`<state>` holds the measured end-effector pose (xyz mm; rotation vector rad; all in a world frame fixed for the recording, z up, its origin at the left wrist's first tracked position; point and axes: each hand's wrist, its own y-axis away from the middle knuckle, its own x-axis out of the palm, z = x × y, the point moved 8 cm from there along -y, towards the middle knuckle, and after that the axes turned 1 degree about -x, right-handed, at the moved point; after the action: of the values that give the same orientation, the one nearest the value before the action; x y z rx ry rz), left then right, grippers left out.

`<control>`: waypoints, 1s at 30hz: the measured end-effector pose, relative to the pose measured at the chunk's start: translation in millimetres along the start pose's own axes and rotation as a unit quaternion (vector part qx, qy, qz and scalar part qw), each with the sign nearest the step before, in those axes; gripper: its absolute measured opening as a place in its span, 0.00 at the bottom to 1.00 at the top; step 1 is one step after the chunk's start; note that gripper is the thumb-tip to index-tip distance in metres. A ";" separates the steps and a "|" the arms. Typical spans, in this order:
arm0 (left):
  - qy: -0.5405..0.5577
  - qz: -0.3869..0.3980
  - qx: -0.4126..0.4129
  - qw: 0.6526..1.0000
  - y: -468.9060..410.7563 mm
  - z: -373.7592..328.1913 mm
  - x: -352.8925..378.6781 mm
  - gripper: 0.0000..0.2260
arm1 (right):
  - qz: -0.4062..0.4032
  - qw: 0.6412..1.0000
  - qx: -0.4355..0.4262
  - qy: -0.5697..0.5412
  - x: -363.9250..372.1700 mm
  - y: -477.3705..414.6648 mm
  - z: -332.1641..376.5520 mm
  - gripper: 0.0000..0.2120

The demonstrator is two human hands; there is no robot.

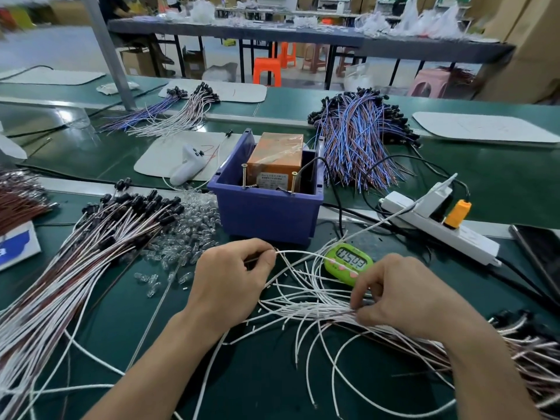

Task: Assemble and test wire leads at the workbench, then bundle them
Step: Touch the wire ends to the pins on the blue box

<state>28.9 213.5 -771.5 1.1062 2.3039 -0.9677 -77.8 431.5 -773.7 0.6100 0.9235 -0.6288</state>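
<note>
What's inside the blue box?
The blue box holds an orange block wrapped in clear plastic. Two long screws stand upright in front of it, and a black cable runs in. The box's walls hide its bottom.

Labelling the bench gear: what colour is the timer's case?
Bright green, with pink buttons; the timer shows best in the head view, by the right hand.

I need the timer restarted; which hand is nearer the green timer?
Right. The right hand is just beside the green timer, its fingers almost at the near edge. The left hand sits farther off to the timer's left, pinching a white wire.
</note>
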 end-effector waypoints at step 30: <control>0.139 0.051 0.068 0.987 7.7 -29.3 1.7 0.04 | -0.245 0.953 -0.169 -0.053 5.8 12.0 87.0 0.07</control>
<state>32.3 239.4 -755.8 1.4836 2.3951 -0.9993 -20.8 376.3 -735.7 0.0318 1.0601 -0.9100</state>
